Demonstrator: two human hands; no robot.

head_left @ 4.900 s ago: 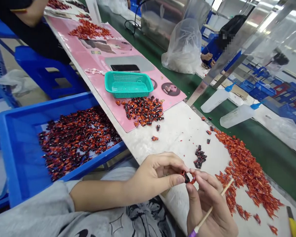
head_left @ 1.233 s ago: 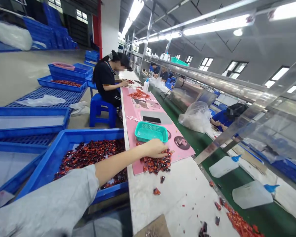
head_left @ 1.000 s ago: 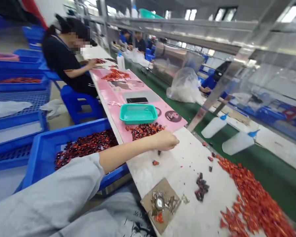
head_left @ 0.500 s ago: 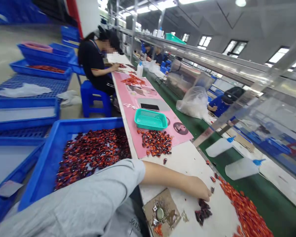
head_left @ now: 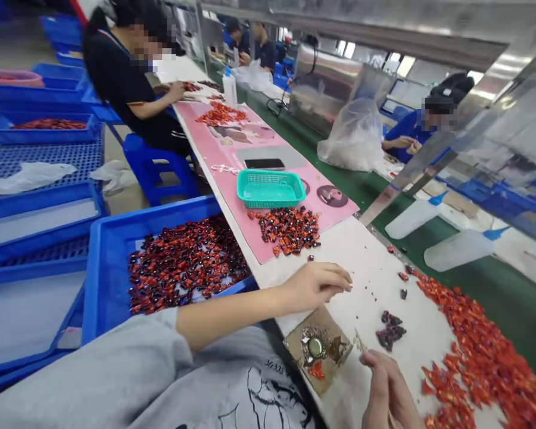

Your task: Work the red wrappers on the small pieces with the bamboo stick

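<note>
My left hand [head_left: 316, 287] hovers over the near edge of the white tabletop, just above a cardboard square [head_left: 300, 348]. Its fingers are loosely bent and slightly apart, with nothing clearly visible in them. At the lower right, my right hand [head_left: 388, 390] has thumb and finger pinched together; what they grip is mostly hidden, perhaps something thin. Pale flecks [head_left: 360, 341] lie by its fingertips. On the cardboard sit a round metal cap [head_left: 315, 346] and a few orange-red bits [head_left: 316, 370]. Beyond the right hand is a small cluster of dark pieces [head_left: 390, 330].
Loose orange-red pieces [head_left: 486, 351] spread along the right. A red-and-black pile [head_left: 290, 229] lies before a green basket [head_left: 271, 189] on a pink mat. At left stands a blue tray [head_left: 102, 268] of similar pieces. Squeeze bottles [head_left: 460, 249] lie at right. Co-workers sit nearby.
My left hand has drawn back from beside the dark pieces toward the cardboard's far side. My right hand has come into view at the lower right. The camera has tilted downward.
</note>
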